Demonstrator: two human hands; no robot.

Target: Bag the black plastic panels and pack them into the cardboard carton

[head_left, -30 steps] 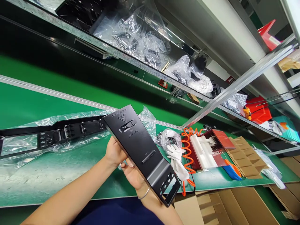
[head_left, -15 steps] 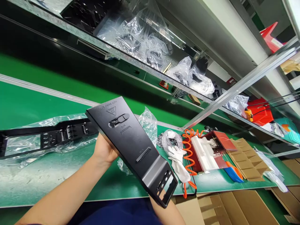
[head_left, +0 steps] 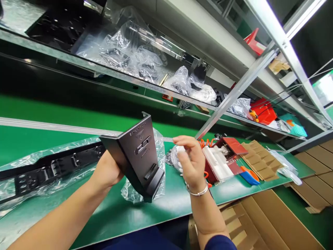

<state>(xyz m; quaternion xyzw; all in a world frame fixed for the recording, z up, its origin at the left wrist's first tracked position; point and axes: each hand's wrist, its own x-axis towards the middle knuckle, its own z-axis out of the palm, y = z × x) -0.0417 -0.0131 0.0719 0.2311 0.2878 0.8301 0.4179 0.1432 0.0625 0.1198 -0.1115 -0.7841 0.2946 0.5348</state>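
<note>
My left hand (head_left: 108, 170) grips a black plastic housing (head_left: 139, 149) from behind and holds it tilted above the green bench. Raised markings and two slots show on the housing's face; my left fingers are hidden behind it. To its right, my right hand (head_left: 191, 161) is raised with curled fingers apart and nothing between them, not touching the housing. A second long black housing (head_left: 65, 165) lies inside up on clear plastic wrap (head_left: 33, 156) at the left. More clear wrap (head_left: 132, 191) lies under the held housing.
Right of my hands stand a red and white device (head_left: 221, 159), an orange coiled hose (head_left: 206, 143), a blue and orange tray (head_left: 249, 176) and cardboard dividers (head_left: 260, 159). Overhead runs a shelf with bagged parts (head_left: 179, 83). An open carton (head_left: 241, 222) stands below the bench edge.
The held housing has turned, so its end wall and side now show. My right hand has come up from below the housing, away from it. The view has shifted to the right.
</note>
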